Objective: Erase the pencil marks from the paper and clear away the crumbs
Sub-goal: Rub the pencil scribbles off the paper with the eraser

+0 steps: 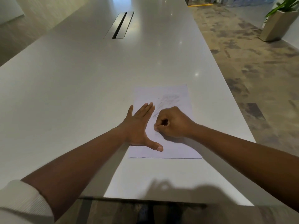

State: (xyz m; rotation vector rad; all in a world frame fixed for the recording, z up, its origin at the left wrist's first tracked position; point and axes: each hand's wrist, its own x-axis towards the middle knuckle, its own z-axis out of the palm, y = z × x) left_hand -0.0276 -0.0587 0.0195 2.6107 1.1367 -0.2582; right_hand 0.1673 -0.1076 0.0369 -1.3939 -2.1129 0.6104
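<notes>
A white sheet of paper (171, 147) lies near the front right of the long white table (80, 88). Faint grey pencil marks (169, 101) smear its upper half. My left hand (139, 126) lies flat on the paper's left side, fingers straight and thumb spread toward me. My right hand (173, 123) is curled into a fist on the middle of the sheet, fingertips pinching a small pale eraser (155, 127) against the paper; most of the eraser is hidden. A few tiny dark crumbs (153, 123) lie near the fingers.
A metal cable slot (119, 25) is set into the table far ahead. The table's right edge runs close beside the paper, with patterned carpet (252, 75) beyond. A planter (278, 23) stands on the floor at the far right. The front edge is just below my arms.
</notes>
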